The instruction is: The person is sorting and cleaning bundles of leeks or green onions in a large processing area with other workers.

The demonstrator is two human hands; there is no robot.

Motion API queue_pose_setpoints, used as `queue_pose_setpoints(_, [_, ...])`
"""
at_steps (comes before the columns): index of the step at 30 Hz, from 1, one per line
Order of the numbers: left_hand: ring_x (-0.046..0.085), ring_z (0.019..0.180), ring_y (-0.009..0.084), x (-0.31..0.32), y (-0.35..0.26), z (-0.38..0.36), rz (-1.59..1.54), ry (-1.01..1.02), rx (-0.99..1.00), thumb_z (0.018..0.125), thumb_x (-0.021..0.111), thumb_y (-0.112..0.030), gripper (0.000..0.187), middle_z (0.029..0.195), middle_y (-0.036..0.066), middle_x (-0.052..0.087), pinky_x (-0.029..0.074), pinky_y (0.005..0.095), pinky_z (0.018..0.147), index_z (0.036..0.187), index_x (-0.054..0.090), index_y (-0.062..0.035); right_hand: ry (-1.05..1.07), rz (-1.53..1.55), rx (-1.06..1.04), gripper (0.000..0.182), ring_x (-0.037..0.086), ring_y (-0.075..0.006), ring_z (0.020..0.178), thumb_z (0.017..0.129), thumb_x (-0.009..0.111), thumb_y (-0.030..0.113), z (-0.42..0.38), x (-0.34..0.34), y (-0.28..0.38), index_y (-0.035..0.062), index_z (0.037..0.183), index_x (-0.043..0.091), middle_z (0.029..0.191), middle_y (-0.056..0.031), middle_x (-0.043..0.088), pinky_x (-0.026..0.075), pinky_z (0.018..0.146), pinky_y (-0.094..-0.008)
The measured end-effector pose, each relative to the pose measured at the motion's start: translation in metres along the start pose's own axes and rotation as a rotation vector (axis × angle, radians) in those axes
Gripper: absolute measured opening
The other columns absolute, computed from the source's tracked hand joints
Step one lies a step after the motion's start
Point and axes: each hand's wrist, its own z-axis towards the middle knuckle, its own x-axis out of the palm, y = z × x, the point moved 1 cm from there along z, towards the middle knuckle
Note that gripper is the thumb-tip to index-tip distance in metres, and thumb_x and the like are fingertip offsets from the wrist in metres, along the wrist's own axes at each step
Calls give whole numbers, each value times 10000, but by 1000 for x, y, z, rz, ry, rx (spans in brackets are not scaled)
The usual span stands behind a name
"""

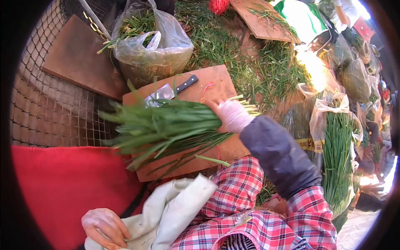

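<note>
A big bundle of long green leafy stalks point(166, 123) lies across a reddish-brown board point(216, 83), its pale ends to the right and its leaf tips blurred at the left. My right hand point(229, 116), with a whitish wrap, grips it near the pale ends. Behind the bundle rests a cleaver point(171, 90) with a black handle, its blade partly under the leaves. At the lower left, my left hand point(105, 228) has its fingers curled at the edge of a pale cloth point(166, 208); whether they grip it is unclear.
A clear plastic bag point(152, 54) of greens stands behind the board. Loose leaves point(233, 58) cover the ground. At the right are bagged stalks point(336, 154); a red cloth point(71, 191) and wire mesh point(54, 112) lie left. Another person's arm point(342, 14) shows at the top right.
</note>
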Motion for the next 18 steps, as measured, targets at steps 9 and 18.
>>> queue_pose_setpoints(9, [580,943,209,45,118,44,-337,-129,-348,796,651,-192,423,1049,135,619,454,345,853,1136,550,39,-31,-154,44,1082,352,-340,1290,494,837,224,3,44,-13,245,1402,249,1388,-93,374,274,1037,-553])
queue_pose_setpoints(18, [621,950,283,81,139,126,331,-401,-544,758,661,-221,494,1092,154,609,490,361,811,1201,531,-44,-4,952,-34,1160,350,-275,1305,516,881,343,-93,-33,-5,90,1438,226,1361,-163,422,255,1075,-388])
